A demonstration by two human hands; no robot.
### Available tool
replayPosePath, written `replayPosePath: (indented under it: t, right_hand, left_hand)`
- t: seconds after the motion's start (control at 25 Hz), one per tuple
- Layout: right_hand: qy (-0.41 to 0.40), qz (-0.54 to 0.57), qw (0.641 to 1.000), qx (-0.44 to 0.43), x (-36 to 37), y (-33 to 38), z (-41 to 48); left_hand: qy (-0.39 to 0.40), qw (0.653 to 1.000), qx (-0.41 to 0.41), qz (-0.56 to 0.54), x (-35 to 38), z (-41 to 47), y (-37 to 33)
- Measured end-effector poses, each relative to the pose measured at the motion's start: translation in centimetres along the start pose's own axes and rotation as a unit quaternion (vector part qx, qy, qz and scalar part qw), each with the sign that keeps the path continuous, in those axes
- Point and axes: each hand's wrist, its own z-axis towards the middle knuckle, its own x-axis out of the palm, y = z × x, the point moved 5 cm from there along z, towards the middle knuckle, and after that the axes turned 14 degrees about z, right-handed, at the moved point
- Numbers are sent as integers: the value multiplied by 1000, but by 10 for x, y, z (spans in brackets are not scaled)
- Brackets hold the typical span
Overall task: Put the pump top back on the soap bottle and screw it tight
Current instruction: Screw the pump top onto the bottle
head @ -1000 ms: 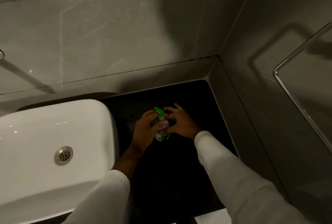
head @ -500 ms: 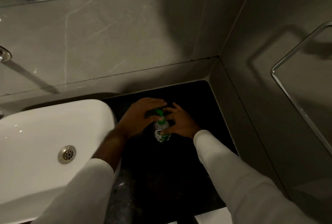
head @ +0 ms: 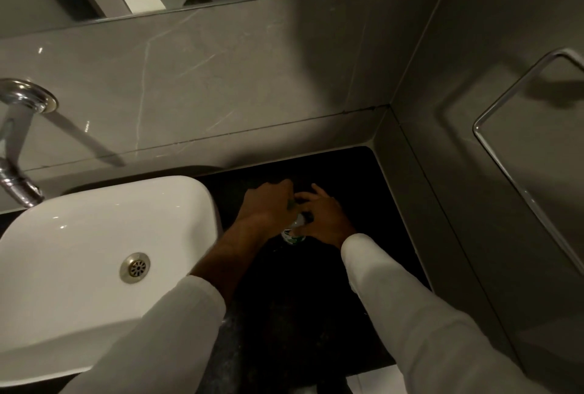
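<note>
The small soap bottle [head: 294, 234] stands upright on the black counter [head: 373, 204], its white and green label showing between my hands. My left hand [head: 267, 204] is closed over the top of the bottle and covers the green pump top [head: 290, 203]; only a sliver of green shows under the fingers. My right hand [head: 322, 215] wraps the bottle's body from the right side, fingers around its neck. Whether the pump top is seated is hidden by my left hand.
A white basin [head: 104, 245] with a metal drain [head: 135, 267] sits just left of the bottle. A chrome tap [head: 19, 141] juts from the grey tiled wall at far left. Grey walls close the counter at the back and right, with a chrome rail [head: 518, 172] at right.
My left hand moved from beside the pump top to over it, hiding the green pump, and has turned further round. The right hand stayed on the bottle. The view tilted down.
</note>
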Motion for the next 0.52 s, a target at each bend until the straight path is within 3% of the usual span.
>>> replayPosePath:
  t: [0.12, 0.52]
  right_hand:
    - [-5, -11, 1000, 9, 1, 1, -6]
    - [-58, -14, 998, -13, 15, -12, -16]
  left_hand:
    - [19, 987, -37, -153, 11, -1, 10]
    - [-21, 950, -63, -306, 35, -16, 21]
